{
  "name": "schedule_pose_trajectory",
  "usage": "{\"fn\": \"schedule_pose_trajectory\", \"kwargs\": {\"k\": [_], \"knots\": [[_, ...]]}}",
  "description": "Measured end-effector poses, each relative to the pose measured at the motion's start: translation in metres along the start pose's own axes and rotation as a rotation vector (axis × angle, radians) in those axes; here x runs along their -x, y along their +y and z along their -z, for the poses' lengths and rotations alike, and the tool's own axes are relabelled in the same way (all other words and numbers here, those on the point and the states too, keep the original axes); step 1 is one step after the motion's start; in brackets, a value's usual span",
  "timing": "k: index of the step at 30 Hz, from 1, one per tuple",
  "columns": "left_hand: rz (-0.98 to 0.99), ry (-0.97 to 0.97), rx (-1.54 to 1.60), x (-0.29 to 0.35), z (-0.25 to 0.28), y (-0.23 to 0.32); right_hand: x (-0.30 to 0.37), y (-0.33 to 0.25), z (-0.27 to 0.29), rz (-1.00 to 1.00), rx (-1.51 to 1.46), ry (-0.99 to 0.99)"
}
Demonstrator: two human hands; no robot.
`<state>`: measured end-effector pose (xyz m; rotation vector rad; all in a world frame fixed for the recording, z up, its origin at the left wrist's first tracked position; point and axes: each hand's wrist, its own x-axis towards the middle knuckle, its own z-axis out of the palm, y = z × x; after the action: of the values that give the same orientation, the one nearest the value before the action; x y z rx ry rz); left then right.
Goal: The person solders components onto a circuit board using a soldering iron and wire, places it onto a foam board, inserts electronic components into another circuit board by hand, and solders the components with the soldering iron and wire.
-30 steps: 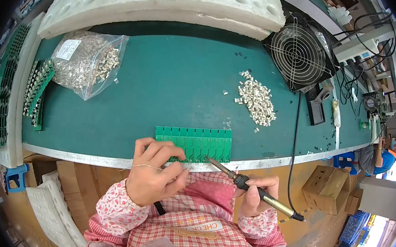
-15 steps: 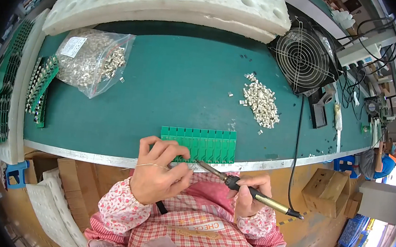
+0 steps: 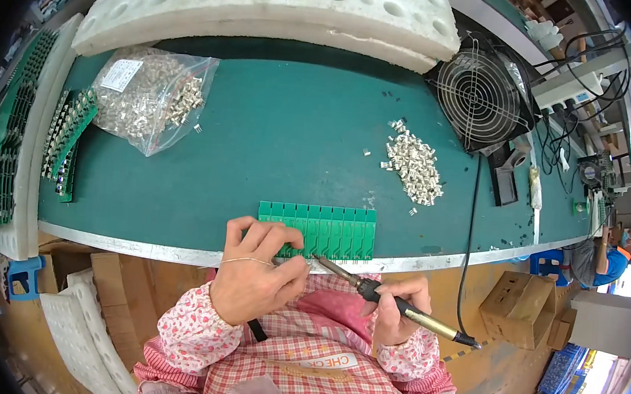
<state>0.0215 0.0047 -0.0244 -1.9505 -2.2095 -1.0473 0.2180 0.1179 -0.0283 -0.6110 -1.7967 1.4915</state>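
My right hand (image 3: 401, 306) is closed around a soldering iron (image 3: 425, 321) with a dark grip and a brass-coloured rear section. The iron's metal tip meets the near edge of a green circuit board panel (image 3: 328, 228), which is divided into narrow strips and lies by the table's front edge. Left of the tip, my left hand (image 3: 256, 274) is closed in a pinch over the board's lower left corner. Thin pale solder wire (image 3: 246, 259) runs across the back of that hand; its working end is hidden by the fingers.
A pile of small white connectors (image 3: 414, 164) lies right of centre. A clear bag of connectors (image 3: 144, 99) sits at left, beside stacked boards (image 3: 65, 138). White foam (image 3: 271, 13) spans the back, next to a black fan (image 3: 478, 91). The iron's cable (image 3: 471, 233) crosses the table edge.
The view has shifted very slightly. My left fingers have moved marginally at the board; the iron's tip stays at nearly the same spot on the board's near edge.
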Motion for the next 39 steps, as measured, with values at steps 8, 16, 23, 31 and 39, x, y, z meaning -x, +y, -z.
{"fn": "schedule_pose_trajectory", "kwargs": {"k": [8, 16, 23, 31, 39], "knots": [[-0.011, 0.029, 0.066, 0.006, 0.005, -0.006, 0.001, -0.003, 0.0, -0.018, -0.053, 0.055], [-0.002, -0.007, 0.065, 0.007, 0.01, -0.011, -0.002, -0.003, -0.005, -0.006, -0.067, 0.006], [0.002, 0.01, 0.052, 0.006, 0.008, -0.009, -0.003, 0.0, -0.008, -0.034, -0.055, -0.029], [0.014, 0.001, 0.032, 0.005, 0.004, -0.01, -0.003, 0.001, -0.01, -0.029, -0.048, -0.032], [0.008, 0.03, 0.065, 0.006, 0.005, -0.011, -0.001, -0.003, -0.01, -0.04, -0.037, -0.042]]}}
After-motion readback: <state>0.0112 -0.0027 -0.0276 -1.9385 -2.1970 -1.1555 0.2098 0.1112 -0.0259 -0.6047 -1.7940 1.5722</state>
